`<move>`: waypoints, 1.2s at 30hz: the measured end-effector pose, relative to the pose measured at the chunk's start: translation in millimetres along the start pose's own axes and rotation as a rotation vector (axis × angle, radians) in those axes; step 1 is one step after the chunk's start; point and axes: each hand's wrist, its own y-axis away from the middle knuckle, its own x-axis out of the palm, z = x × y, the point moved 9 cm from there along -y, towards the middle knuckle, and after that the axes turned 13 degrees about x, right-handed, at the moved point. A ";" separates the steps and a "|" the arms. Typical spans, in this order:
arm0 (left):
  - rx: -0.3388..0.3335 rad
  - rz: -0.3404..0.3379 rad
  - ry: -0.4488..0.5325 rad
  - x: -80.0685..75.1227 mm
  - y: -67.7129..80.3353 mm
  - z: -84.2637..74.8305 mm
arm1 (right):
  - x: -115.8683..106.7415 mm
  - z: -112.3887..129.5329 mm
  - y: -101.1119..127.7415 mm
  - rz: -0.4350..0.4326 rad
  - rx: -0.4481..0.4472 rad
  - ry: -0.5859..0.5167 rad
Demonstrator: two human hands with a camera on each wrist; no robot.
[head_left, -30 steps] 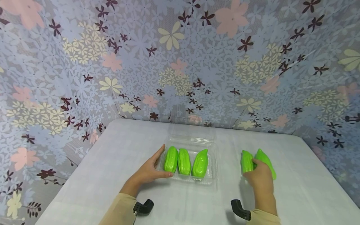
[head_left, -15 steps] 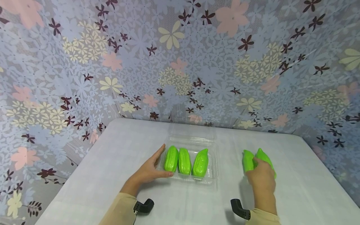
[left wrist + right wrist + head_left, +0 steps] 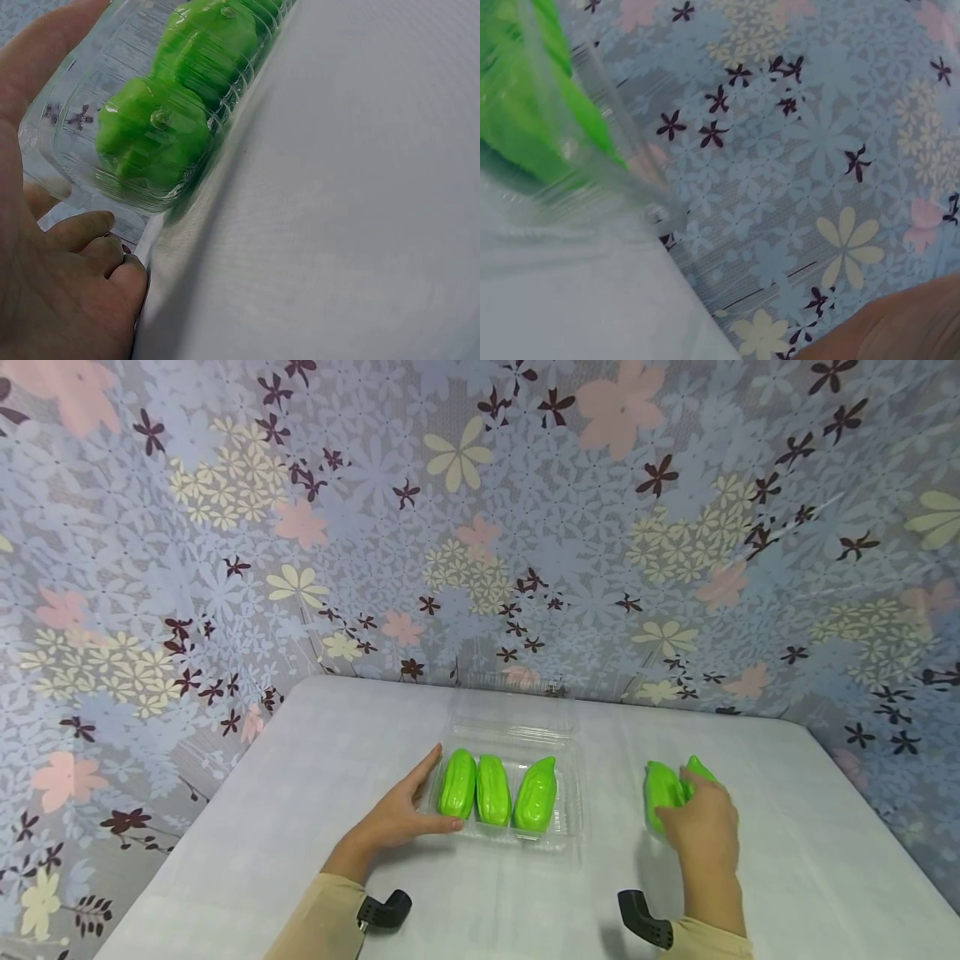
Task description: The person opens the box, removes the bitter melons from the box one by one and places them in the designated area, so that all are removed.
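Observation:
In the head view, my left hand holds the left front corner of a clear plastic container, thumb along the front and a finger along the side. Three bright green, ridged, tapered pieces like toy fruit lie in it. The left wrist view shows their knobbed ends through the container wall. To the right, my right hand is over two more such pieces. Its thumb is at the left piece, its fingers over the right piece, mostly hidden. Whether it grips either cannot be seen.
The container's clear lid stands open toward the back of the white-covered table. A flower-patterned cloth hangs behind. Black curved devices are fixed at both wrists.
My right hand has shifted slightly right and its fingers have moved onto the right green piece, showing more of the left one. My left hand and the container have stayed put.

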 end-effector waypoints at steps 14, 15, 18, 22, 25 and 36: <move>0.007 0.005 0.007 0.5 0.6 2.1 | -6.4 11.7 9.8 0.020 0.021 -0.220; 0.007 0.004 0.005 0.5 0.6 2.1 | -7.0 12.0 10.9 0.024 0.026 -0.242; 0.015 0.001 -0.002 0.1 0.2 1.3 | -9.4 14.6 14.9 0.028 0.021 -0.283; 0.019 0.001 0.000 0.0 -0.3 -0.2 | -10.1 18.4 19.3 0.031 0.006 -0.302; 0.017 0.002 0.003 0.1 -0.3 -0.3 | -9.4 21.6 21.8 0.039 -0.008 -0.320; 0.005 0.001 0.005 -0.1 -0.4 -0.2 | -0.4 39.2 35.7 0.133 -0.076 -0.360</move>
